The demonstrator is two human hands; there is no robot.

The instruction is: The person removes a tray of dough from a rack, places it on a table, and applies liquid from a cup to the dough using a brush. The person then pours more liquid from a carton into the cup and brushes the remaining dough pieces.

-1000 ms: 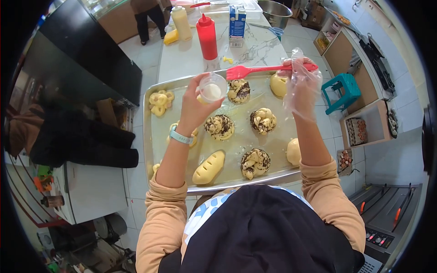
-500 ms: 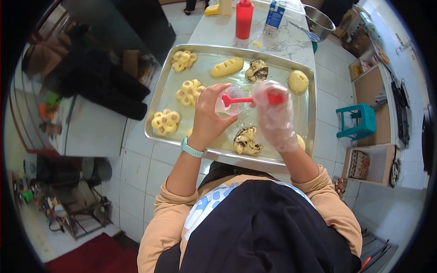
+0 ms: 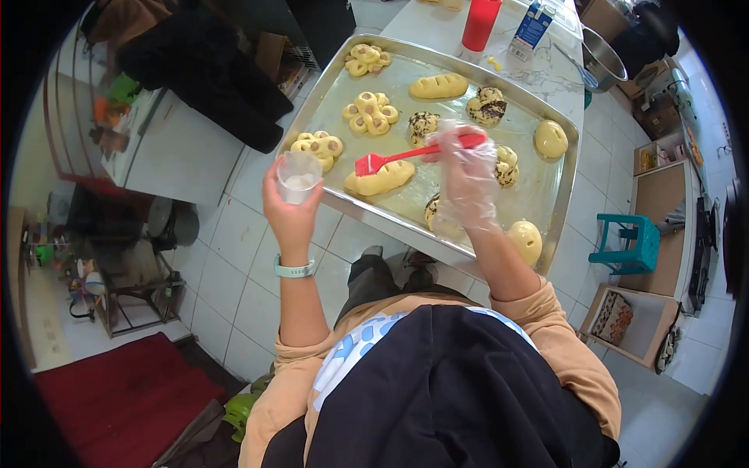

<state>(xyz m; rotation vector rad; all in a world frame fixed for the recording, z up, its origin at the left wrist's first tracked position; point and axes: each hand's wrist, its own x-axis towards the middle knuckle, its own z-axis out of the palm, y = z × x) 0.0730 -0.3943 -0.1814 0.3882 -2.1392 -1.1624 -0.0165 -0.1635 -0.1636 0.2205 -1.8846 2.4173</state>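
Observation:
My left hand (image 3: 290, 204) is closed around a small clear plastic cup (image 3: 299, 173) with a little pale content, held off the near-left edge of the baking tray (image 3: 353, 209). In a clear plastic glove, my right hand (image 3: 466, 175) grips the handle of a red pastry brush (image 3: 406, 156). The brush head overlaps the near slashed oval bun (image 3: 382, 179) in this view. Shaped dough pieces lie on the tray around it: flower-shaped buns (image 3: 370, 114), dark-speckled buns (image 3: 487, 106), another slashed oval bun (image 3: 438, 86) and round buns (image 3: 551, 139).
The tray rests on a marble-patterned table (image 3: 538, 78). Behind it stand a red squeeze bottle (image 3: 480, 25) and a blue carton (image 3: 533, 27), with a whisk (image 3: 587, 78) and metal bowl (image 3: 604, 56) at right. A teal stool (image 3: 626, 243) stands on the tiled floor.
My left hand has moved the cup left and toward me, away from the brush. The brush head has come out of the cup and is now over the near oval bun. The view has shifted.

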